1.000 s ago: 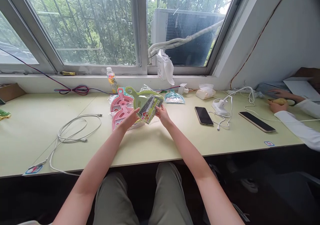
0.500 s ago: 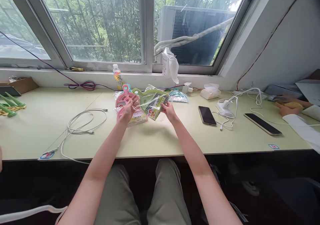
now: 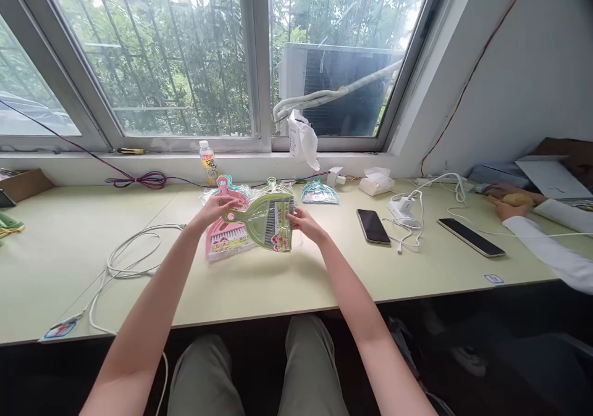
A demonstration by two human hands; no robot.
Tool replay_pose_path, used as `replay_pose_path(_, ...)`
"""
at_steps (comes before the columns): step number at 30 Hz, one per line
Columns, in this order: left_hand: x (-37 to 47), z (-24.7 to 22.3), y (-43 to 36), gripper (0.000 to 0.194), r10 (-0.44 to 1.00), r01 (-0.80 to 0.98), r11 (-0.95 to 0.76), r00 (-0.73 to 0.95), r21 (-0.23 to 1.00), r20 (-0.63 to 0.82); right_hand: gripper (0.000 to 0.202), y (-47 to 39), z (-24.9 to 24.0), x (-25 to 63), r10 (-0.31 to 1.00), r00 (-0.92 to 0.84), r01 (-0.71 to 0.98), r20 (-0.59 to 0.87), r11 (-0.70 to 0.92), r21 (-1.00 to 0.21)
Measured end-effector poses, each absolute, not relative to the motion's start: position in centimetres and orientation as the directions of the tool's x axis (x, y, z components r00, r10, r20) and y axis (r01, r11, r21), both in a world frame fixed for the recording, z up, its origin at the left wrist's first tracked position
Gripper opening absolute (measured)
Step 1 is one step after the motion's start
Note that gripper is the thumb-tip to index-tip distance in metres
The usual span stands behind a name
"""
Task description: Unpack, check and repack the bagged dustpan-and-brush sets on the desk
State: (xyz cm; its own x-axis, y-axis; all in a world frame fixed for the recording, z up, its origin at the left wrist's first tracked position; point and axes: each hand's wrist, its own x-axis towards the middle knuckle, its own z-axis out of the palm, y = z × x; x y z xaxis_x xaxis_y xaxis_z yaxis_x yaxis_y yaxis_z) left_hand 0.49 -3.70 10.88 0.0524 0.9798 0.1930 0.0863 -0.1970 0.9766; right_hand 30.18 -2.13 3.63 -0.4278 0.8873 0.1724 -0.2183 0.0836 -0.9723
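Note:
A green dustpan and brush set (image 3: pixel 264 221) in clear plastic wrap is held up over the table, handle to the left, its printed card facing me. At its brush end my right hand (image 3: pixel 303 223) grips the edge, thumb in front. My left hand (image 3: pixel 217 211) is closed at the handle end, seemingly pinching the wrap; its fingertips are partly hard to make out. Behind and below lie wrapped pink dustpan sets (image 3: pixel 227 237), partly covered by the green one. Another wrapped set with a pale green handle (image 3: pixel 272 185) shows behind, and a blue set (image 3: pixel 319 192) lies farther right.
A drink bottle (image 3: pixel 208 162) stands by the window. White cable (image 3: pixel 111 258) is coiled at left. On the right are two phones (image 3: pixel 373 226), a power strip (image 3: pixel 402 211) and a tissue pack (image 3: pixel 376 181). At far right, another person's hands (image 3: pixel 509 205) hold something yellowish.
The green set has turned so its handle points left and its card faces me more squarely. My left hand has shifted to its handle end. The whole view has tilted up and right.

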Motion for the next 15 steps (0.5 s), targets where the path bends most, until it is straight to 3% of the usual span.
replay_pose_path(2, 0.3, 11.6, -4.4, 0.049, 0.972, 0.274, -0.198, 0.181, 0.941, 0.152, 0.053, -2.2, 3.6, 30.1, 0.871, -0.466, -0.2, 0.158, 0.07, -0.977)
replay_pose_path(5, 0.5, 12.0, -5.2, 0.061, 0.98, 0.353, -0.166, 0.165, 0.921, 0.113, 0.055, -2.5, 3.6, 29.8, 0.839, -0.524, -0.186, 0.146, 0.055, -0.981)
replay_pose_path(10, 0.1, 11.5, -6.2, 0.063, 0.981, 0.332, -0.166, 0.155, 0.928, 0.12, 0.056, -2.8, 3.6, 29.4, 0.84, -0.526, -0.188, 0.136, 0.04, -0.981)
replay_pose_path(15, -0.2, 10.6, -5.4, 0.048, 0.992, 0.397, -0.102, 0.105, 0.912, 0.065, 0.058, -3.0, 3.2, 28.7, 0.845, -0.514, -0.225, 0.148, 0.034, -0.974)
